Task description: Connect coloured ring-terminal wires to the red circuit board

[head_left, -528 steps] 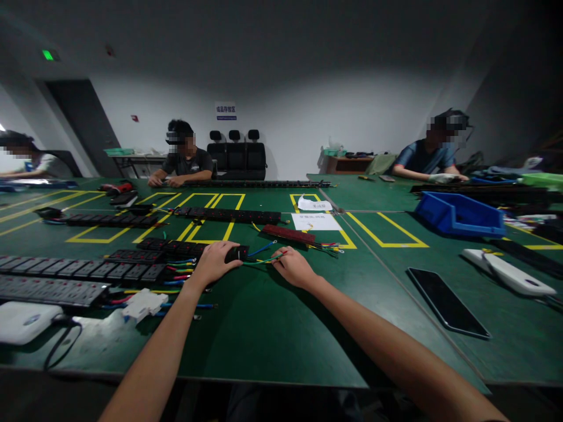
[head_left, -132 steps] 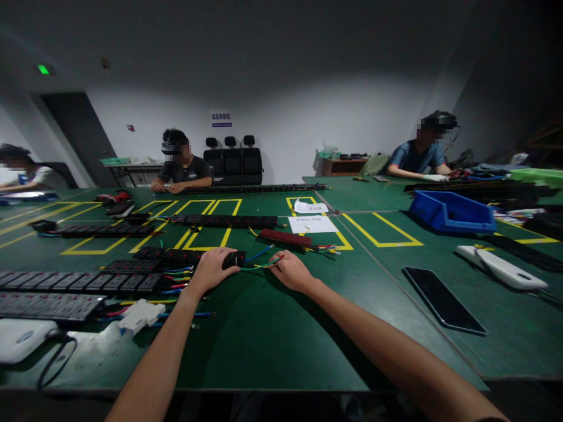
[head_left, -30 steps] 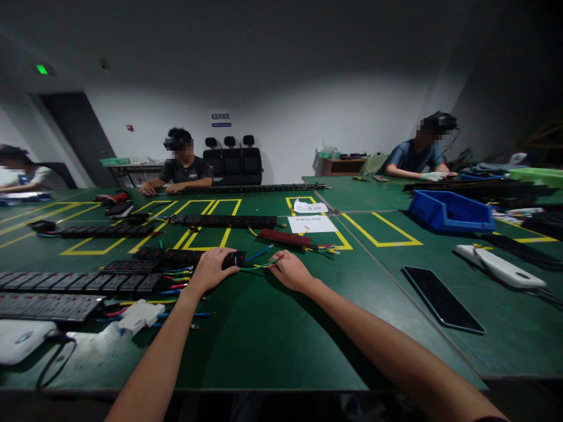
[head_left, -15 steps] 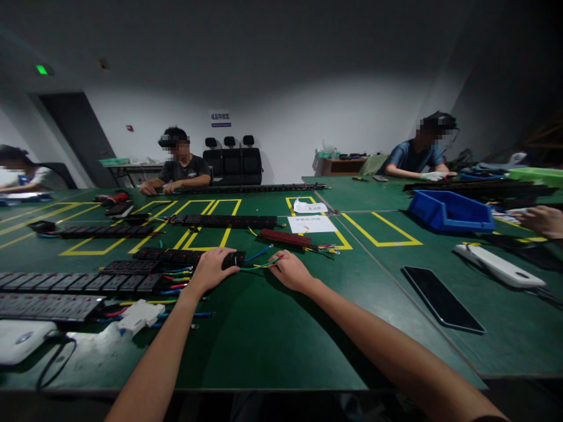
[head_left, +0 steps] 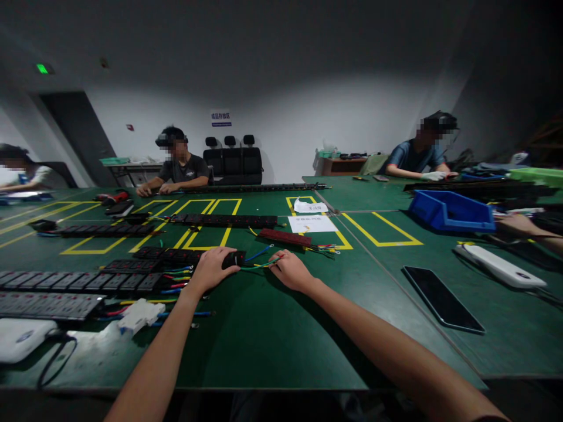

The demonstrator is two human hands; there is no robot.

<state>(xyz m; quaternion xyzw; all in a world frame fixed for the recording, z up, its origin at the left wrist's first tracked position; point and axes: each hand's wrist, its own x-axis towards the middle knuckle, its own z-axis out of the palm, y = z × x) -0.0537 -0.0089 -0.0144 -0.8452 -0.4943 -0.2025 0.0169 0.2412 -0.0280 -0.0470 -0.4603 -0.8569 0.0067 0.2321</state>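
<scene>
My left hand [head_left: 214,268] is closed over the right end of a black socket strip [head_left: 182,256], which lies on the green table [head_left: 264,334]. Out of that end come a blue wire [head_left: 258,252] and a green-yellow wire [head_left: 255,266]. My right hand [head_left: 291,271] pinches the wires near their tips; a bit of red also shows at the fingertips. Just beyond my hands lies a dark red strip [head_left: 285,237] with several coloured wires at its right end. Nearer and to the left are more socket strips [head_left: 79,283] with loose wire ends.
A white connector block [head_left: 139,315] and a white power bank [head_left: 26,339] are at the near left. On the right lie a phone [head_left: 442,299], a white device [head_left: 497,265] and a blue bin [head_left: 451,212]. Co-workers sit around the table, one with a hand [head_left: 521,224] by the bin.
My hands keep the same hold on the strip and wires. At the right edge, a co-worker's hand has shifted left and lower, toward the blue bin.
</scene>
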